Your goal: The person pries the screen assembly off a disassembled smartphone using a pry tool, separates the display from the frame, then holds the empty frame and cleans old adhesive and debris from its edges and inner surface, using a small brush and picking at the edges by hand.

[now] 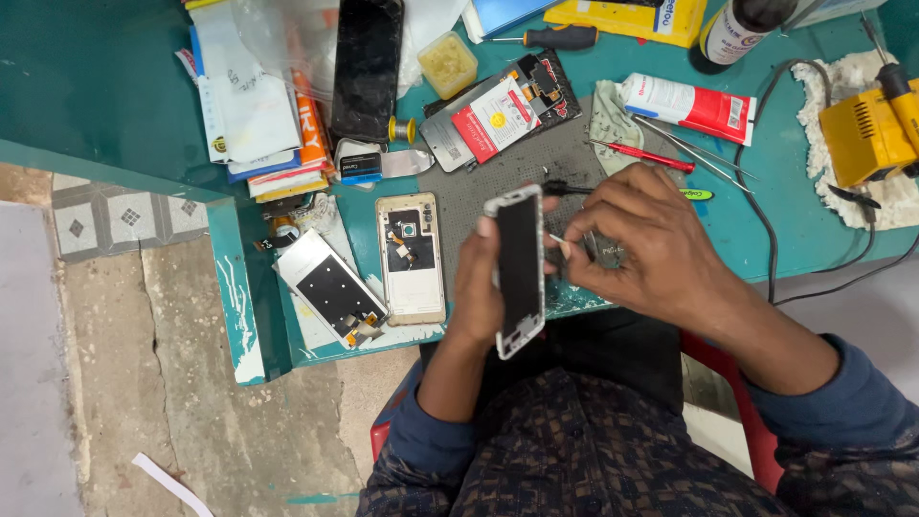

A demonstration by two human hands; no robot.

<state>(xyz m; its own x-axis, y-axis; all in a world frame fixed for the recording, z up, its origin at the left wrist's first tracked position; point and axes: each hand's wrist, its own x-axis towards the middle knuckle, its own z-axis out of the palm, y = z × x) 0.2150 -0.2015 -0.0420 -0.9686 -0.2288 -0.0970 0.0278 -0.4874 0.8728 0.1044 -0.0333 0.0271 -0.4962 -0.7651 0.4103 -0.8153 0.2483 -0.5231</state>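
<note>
In the head view, a phone point(520, 271) with a white frame and dark screen is being held upright by the left hand point(479, 282), which is wrapped round its left edge, above the near edge of the teal bench point(115, 96). The right hand point(643, 244) is being kept just beside the phone's right edge, its fingers pinched on a thin pale sliver point(557, 239) that is touching the frame. The grey mat point(479, 187) behind is being partly hidden by both hands.

To the left, an opened phone body point(412, 257) with exposed parts and a white panel point(330, 287) are lying flat. A large black phone point(366, 67) is resting beside a stack of papers point(254, 115). A red and white battery point(493, 115) is lying on a grey plate, and a white tube point(684, 103) with a red end is lying further right, near a red screwdriver point(643, 155). A yellow box-shaped tool point(866, 134) is sitting on white fluffy cloth at the far right, with black cables trailing off it.
</note>
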